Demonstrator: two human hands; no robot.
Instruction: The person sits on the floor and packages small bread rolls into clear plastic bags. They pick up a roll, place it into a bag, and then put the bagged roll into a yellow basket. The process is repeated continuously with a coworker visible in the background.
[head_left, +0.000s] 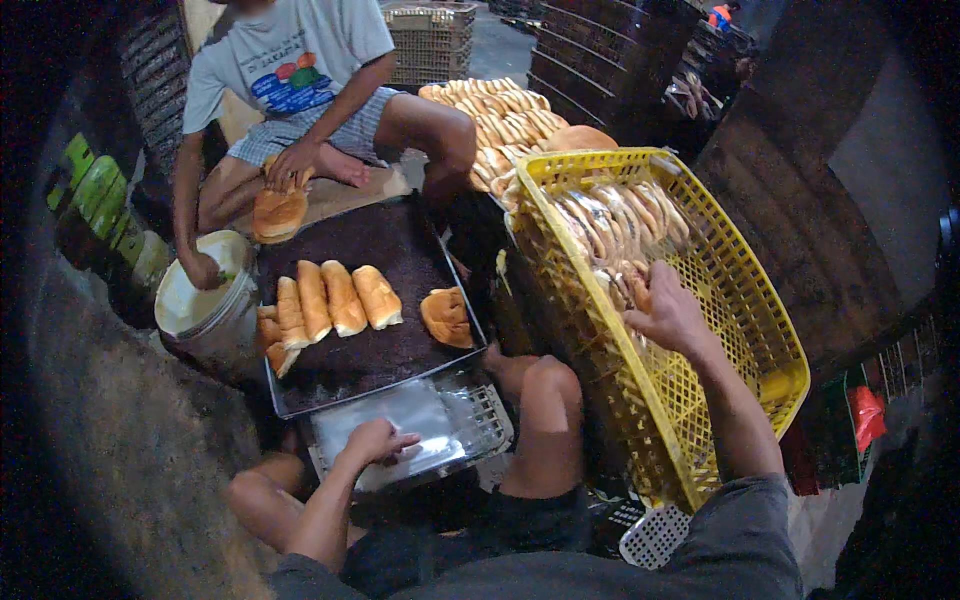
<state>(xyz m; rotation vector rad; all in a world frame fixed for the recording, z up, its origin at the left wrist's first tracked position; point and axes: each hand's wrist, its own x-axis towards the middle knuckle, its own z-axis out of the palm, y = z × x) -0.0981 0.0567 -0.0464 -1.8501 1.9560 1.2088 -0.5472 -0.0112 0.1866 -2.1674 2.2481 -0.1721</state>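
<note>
My left hand (378,442) rests over a stack of clear plastic bags (420,415). Its index finger is stretched out and nothing shows in its grasp. Inside a yellow plastic crate (690,478), my right hand (672,312) is closed around a bagged bread roll (630,285), at the end of a row of other bagged rolls (625,215). Ahead of my left hand is a dark tray (400,240) holding several long bread rolls (342,298). A loose brown bun (446,318) lies at its right edge.
A co-worker (300,80) sits across the tray, one hand on a bread roll (280,212), the other in a white bucket (205,280). Many rolls (500,120) are piled behind the yellow crate. A light plastic crate (495,412) supports the bags. Another crate (430,45) stands behind.
</note>
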